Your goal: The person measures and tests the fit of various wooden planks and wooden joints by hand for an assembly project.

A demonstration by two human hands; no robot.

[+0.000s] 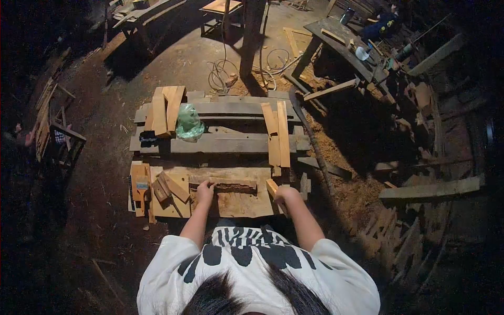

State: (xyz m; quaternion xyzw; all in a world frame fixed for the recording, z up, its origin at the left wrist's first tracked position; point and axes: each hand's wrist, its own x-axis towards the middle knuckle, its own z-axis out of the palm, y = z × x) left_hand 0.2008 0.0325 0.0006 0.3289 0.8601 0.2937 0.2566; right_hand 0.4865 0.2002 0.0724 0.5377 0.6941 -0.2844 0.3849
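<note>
The left hand (205,190) presses flat on a rough wood piece (231,185) on the near worktop (247,206), right hand (286,194) pinching a small block (272,187); nothing looks joined yet.

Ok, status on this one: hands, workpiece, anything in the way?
Left hand resting on rough plank. Right hand at plank's right end, grip unclear. Small wood offcuts lying left of the hands.

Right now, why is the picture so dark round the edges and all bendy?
Head view: light falls on the middle, on the boards and both hands, left and right; the corners drop into black; the wide lens bows the floor and planks.
</note>
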